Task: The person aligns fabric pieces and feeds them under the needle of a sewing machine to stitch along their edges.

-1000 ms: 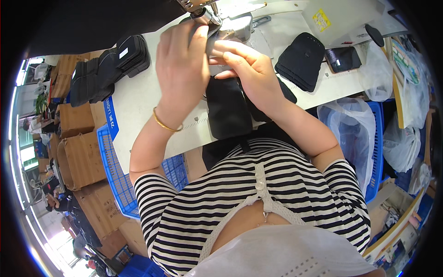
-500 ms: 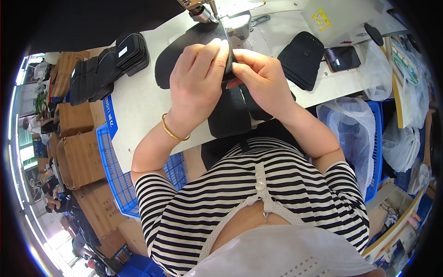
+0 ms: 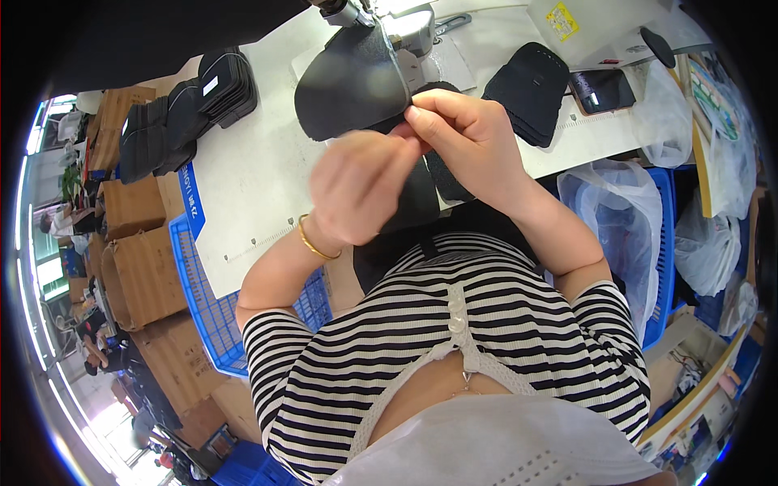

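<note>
A rounded black fabric piece (image 3: 348, 91) lies at the sewing machine's needle end (image 3: 347, 13), its far tip beneath the metal parts. My right hand (image 3: 478, 144) pinches the near right corner of this piece between thumb and fingertips. Motion blurs my left hand (image 3: 356, 188), just left of and below that corner. Its fingertips come close to those of my right hand, and whether they grip anything is not clear. More black pieces (image 3: 417, 198) lie under and between my hands at the table's near edge.
Stacked black pieces (image 3: 531, 93) lie right of my hands, beside a phone (image 3: 601, 91). Bundled black pieces (image 3: 227, 85) sit at the table's left. Blue baskets (image 3: 194, 283) stand below the white table (image 3: 271, 178), the right one holding a clear plastic bag (image 3: 612, 219). Cardboard boxes (image 3: 146, 275) are farther left.
My left hand has come off the top of the black piece and moved down toward me. The piece now shows more of its surface. My right hand stays at its corner.
</note>
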A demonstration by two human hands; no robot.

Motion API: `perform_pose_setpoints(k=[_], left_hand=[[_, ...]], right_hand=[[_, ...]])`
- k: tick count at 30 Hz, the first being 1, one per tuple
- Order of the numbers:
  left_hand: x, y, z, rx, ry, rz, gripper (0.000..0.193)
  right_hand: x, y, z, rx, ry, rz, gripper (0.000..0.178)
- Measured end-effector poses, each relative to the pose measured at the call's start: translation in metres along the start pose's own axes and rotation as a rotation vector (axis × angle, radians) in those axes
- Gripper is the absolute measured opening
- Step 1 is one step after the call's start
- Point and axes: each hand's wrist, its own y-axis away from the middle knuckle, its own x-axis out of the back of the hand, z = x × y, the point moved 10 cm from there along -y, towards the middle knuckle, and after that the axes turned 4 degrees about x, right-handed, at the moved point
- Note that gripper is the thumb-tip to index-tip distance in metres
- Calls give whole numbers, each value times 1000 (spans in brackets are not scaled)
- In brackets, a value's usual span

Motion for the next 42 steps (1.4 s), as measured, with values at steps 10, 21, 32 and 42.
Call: perform_pose_setpoints(k=[10,21,32,42], left_hand=[[5,-23,-47,174,-105,-28,45],[10,-14,-28,34,-83,81,38],[1,-18,-25,-8,-127,26,35],[4,-16,-40,-60,-289,87,35]], right_hand=[[3,1,3,34,-7,42,23],[1,-2,1,38,-52,22,23],[8,-6,-2,37,1,60,20],[5,-22,-5,40,-88,94,25]])
